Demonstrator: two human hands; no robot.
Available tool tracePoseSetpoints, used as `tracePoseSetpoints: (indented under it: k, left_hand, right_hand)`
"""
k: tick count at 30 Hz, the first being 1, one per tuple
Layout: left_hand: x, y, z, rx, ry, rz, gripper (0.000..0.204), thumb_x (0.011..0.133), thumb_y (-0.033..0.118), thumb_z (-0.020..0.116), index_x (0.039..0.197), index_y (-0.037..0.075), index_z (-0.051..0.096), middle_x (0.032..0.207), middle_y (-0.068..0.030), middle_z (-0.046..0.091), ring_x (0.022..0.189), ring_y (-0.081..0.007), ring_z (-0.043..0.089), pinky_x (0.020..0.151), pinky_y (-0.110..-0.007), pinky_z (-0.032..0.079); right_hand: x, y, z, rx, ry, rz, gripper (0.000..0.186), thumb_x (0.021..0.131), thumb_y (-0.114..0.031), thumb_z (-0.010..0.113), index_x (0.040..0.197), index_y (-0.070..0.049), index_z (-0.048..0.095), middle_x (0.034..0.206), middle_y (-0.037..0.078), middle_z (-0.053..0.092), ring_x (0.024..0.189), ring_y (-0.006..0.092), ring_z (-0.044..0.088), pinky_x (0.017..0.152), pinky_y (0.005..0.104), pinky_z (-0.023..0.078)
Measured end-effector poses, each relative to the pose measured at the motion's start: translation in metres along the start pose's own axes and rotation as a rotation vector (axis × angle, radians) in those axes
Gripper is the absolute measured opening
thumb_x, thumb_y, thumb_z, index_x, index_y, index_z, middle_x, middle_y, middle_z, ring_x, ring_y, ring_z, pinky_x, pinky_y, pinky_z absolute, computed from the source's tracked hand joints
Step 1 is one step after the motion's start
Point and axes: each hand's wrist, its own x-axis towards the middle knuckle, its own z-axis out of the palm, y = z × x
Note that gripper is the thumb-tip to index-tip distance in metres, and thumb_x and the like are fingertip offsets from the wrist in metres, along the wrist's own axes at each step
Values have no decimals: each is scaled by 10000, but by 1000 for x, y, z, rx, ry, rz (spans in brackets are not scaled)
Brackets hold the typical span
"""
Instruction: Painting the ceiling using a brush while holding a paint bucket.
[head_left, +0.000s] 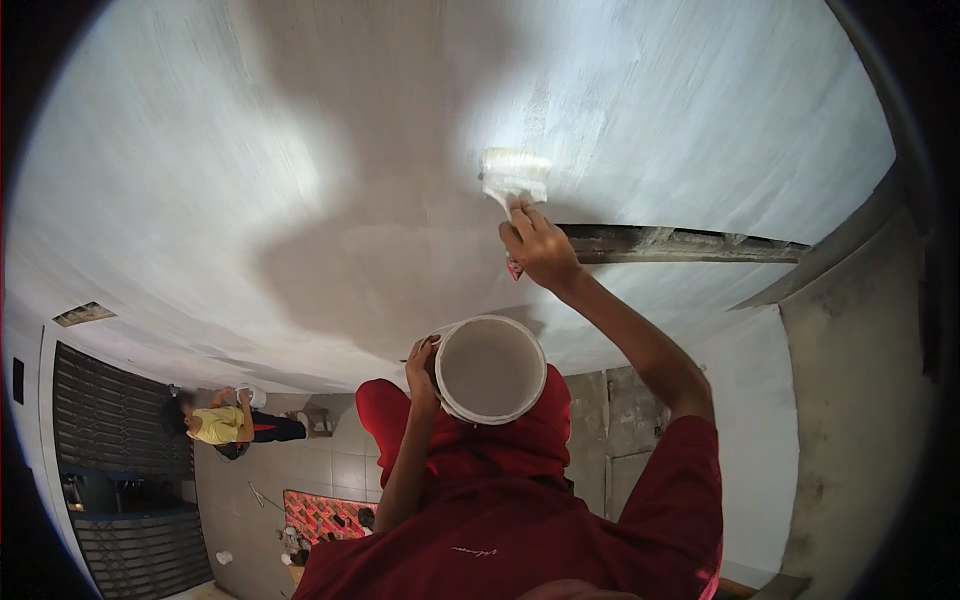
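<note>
The right hand is closed around the handle of a wide brush, fingers near its base, with a small red end poking out below the fist. The brush head is broad, flat and pale cream to white, its whitish lower part narrowing toward the grip; it appears to lie against the wall, just above the left end of a long dark recess. The left hand is clamped on the left side of a white bucket, which sits in front of the red trousers, its round mouth facing up and its inside dull grey-white; how full it is, I cannot tell. Streaky white and grey strokes cover the wall, crossed by large shadows. Farther off at lower left, 1 co-worker in a yellow top has another white bucket, near a red patterned mat on the tiled floor.
</note>
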Motion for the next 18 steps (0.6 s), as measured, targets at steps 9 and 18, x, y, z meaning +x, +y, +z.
tracePoseSetpoints:
  k: [9,18]
  left_hand:
    - [-1,2,0,-34,27,-2,295,920,205,464,1098,-21,533,959,-141,640,881,-229,615,804,-336,477]
    - [-3,7,3,-15,68,-27,282,919,189,459,1091,-19,540,939,-136,641,867,-224,620,798,-328,485]
  right_hand:
    - [120,67,-132,211,115,87,274,678,-69,643,945,-26,598,930,83,559,890,254,589,645,340,547]
    - [89,43,-31,-143,179,4,358,678,-131,635,999,24,606,1180,189,530,1096,317,542,808,296,541]
